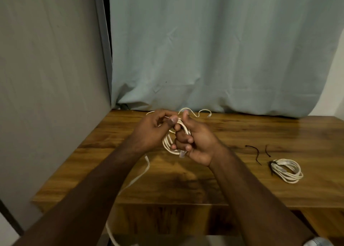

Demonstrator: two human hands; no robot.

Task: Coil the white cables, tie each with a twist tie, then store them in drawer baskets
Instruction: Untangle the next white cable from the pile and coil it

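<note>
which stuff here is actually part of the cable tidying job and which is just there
Part of the job:
- white cable being coiled, held by left hand and right hand
- tied coil on the table
- two loose black twist ties

Just there:
- wooden table
- pale curtain
- grey wall panel

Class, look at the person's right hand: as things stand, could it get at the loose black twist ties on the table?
Probably not yet. The way across the table to the twist ties looks free, but the right hand is busy: its fingers grip the half-coiled white cable, which it would have to pass over first.
</note>
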